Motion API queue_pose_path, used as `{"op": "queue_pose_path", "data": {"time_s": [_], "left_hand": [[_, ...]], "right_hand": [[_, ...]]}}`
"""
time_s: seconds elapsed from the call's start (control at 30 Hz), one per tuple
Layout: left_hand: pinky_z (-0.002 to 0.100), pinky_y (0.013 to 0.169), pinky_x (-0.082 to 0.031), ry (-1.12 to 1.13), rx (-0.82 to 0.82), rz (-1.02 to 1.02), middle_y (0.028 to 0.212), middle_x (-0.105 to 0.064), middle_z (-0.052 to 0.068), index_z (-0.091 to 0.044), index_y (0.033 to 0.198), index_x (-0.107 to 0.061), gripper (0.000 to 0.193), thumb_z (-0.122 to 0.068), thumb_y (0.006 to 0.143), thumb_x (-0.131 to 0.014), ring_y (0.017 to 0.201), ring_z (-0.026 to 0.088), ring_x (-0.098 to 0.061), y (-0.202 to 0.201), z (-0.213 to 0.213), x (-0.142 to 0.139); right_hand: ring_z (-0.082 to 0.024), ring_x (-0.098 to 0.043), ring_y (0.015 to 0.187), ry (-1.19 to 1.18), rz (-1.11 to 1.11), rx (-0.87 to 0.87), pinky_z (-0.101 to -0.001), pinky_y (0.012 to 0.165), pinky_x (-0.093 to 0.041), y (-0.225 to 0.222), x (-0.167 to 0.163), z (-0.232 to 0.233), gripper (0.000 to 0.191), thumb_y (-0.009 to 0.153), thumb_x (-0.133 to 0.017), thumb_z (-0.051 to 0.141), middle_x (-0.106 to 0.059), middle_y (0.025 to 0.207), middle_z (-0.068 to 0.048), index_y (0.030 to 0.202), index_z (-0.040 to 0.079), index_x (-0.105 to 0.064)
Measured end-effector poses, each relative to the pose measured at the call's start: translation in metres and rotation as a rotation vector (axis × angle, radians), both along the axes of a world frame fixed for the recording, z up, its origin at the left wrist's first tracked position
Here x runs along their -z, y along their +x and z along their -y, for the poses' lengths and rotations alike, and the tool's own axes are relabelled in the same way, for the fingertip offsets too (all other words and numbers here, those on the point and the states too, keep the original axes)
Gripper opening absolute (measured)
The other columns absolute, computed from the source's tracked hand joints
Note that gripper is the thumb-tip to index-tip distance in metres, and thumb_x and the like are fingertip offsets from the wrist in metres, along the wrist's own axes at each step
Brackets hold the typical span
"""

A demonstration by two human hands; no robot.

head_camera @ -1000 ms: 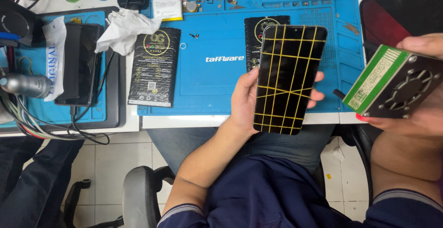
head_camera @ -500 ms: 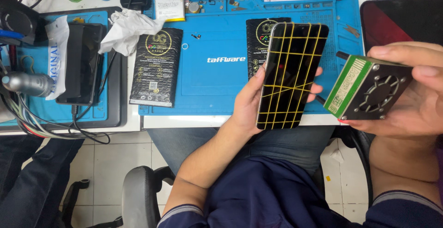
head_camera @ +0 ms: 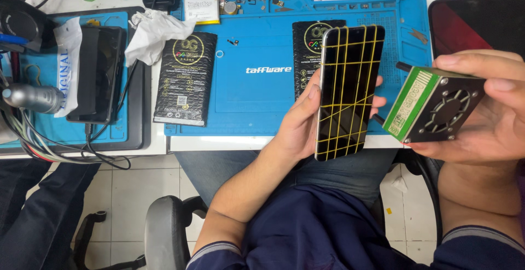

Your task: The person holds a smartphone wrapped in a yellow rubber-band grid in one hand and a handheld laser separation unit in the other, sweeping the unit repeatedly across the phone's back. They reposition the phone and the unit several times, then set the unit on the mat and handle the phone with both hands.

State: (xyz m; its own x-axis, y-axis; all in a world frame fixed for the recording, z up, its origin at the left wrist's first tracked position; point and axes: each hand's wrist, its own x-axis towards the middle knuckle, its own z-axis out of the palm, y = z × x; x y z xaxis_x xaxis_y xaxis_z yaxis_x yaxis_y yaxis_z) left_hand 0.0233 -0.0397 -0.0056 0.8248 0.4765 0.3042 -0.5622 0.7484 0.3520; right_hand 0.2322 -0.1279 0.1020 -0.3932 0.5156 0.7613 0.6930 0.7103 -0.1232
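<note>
My left hand (head_camera: 298, 125) grips a black phone (head_camera: 348, 89) wrapped in crossing yellow rubber bands, screen up, over the front edge of the blue work mat (head_camera: 257, 100). My right hand (head_camera: 489, 109) holds a small dark metal box (head_camera: 435, 106) with a round fan grille and a green side, just right of the phone. The box's fan face is turned toward me. The two objects are close together but apart.
On the mat lie a black packet (head_camera: 184, 78), a second black packet (head_camera: 307, 46) behind the phone, and a crumpled white tissue (head_camera: 151, 32). Another dark phone (head_camera: 98, 73) rests on a tray at left, beside cables (head_camera: 49, 150). A black chair (head_camera: 164, 232) stands below.
My right hand has brought the fan box up and leftward, closer to the phone. The phone has tilted slightly and stays in my left hand.
</note>
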Motion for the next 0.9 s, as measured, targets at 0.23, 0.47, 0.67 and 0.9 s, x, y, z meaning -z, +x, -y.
{"op": "queue_pose_path", "data": {"time_s": [0.23, 0.47, 0.67, 0.9], "left_hand": [[0.048, 0.116, -0.048, 0.013, 0.01, 0.009, 0.154, -0.042, 0.031, -0.01, 0.163, -0.024, 0.07, -0.044, 0.112, -0.057, 0.133, 0.039, -0.057, 0.0, 0.0, 0.001], [0.048, 0.117, -0.047, 0.014, 0.014, 0.01, 0.155, -0.042, 0.03, -0.009, 0.16, -0.024, 0.067, -0.045, 0.113, -0.056, 0.134, 0.039, -0.056, 0.0, 0.0, 0.0], [0.048, 0.118, -0.045, -0.019, 0.034, -0.054, 0.156, -0.04, 0.03, -0.008, 0.164, -0.022, 0.067, -0.046, 0.115, -0.048, 0.137, 0.041, -0.052, -0.002, 0.0, -0.006], [0.049, 0.115, -0.047, -0.105, 0.065, -0.059, 0.154, -0.043, 0.031, -0.002, 0.165, -0.023, 0.064, -0.042, 0.119, -0.04, 0.135, 0.043, -0.054, -0.001, -0.001, -0.014]], "right_hand": [[-0.04, -0.065, 0.106, 0.007, -0.019, -0.001, -0.0409, 0.078, -0.067, 0.003, 0.004, 0.003, 0.1, 0.075, -0.091, 0.022, -0.052, 0.122, -0.036, 0.143, -0.004, -0.023], [-0.039, -0.064, 0.106, 0.006, -0.042, 0.007, -0.0418, 0.081, -0.066, 0.004, 0.008, 0.003, 0.099, 0.075, -0.093, 0.021, -0.053, 0.123, -0.035, 0.144, -0.002, -0.025], [-0.037, -0.064, 0.107, 0.003, -0.094, 0.077, -0.0387, 0.077, -0.065, 0.002, 0.012, 0.009, 0.098, 0.073, -0.094, 0.025, -0.056, 0.124, -0.032, 0.143, 0.0, -0.029], [-0.038, -0.064, 0.105, -0.007, -0.073, 0.037, -0.0395, 0.079, -0.064, 0.006, 0.01, 0.007, 0.098, 0.072, -0.094, 0.026, -0.055, 0.122, -0.033, 0.142, -0.001, -0.029]]}}
